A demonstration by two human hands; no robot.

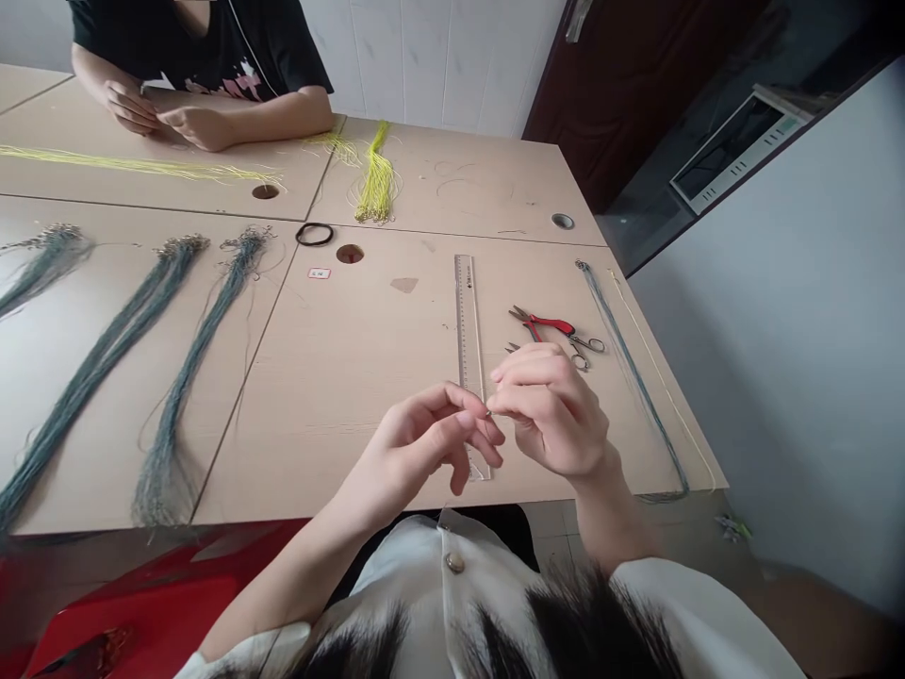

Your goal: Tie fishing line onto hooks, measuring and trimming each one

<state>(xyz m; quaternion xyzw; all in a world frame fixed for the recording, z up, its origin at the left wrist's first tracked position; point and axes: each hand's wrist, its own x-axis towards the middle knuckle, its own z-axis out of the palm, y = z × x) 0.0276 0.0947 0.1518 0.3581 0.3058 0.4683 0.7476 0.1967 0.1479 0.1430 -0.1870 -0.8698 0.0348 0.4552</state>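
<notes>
Barely visible, a tiny dark piece (487,413) sits where the fingertips of both hands meet, above the wooden table (339,377) near its front edge. It is too small, and too much covered by fingers, for its shape, its long axis or the way it points to be made out. The right hand (558,420) closes thumb and forefinger on it in a fine pinch, the other fingers curled. The left hand (414,438) meets it from the other side, thumb and forefinger close together, remaining fingers loosely bent; whether they grip it too, I cannot tell.

Beneath the hands lies a clear ruler (465,311), its length running away from the person, its nearer part partly hidden by the fingers. Just beyond the right hand are red-handled pliers (555,323), jaws toward the left, and scissors (595,345) partly covered by that hand and the pliers. Farther right, a blue-grey cord bundle (629,344) slants toward the table's front edge, beside a pale yellow cord (661,382).

To the left lie more blue-grey bundles (212,330), the outermost cut off by the frame. Across the table, beside a yellow-green cord bundle (377,184), sits a co-worker (205,47), head out of frame; what those hands hold is unclear.
</notes>
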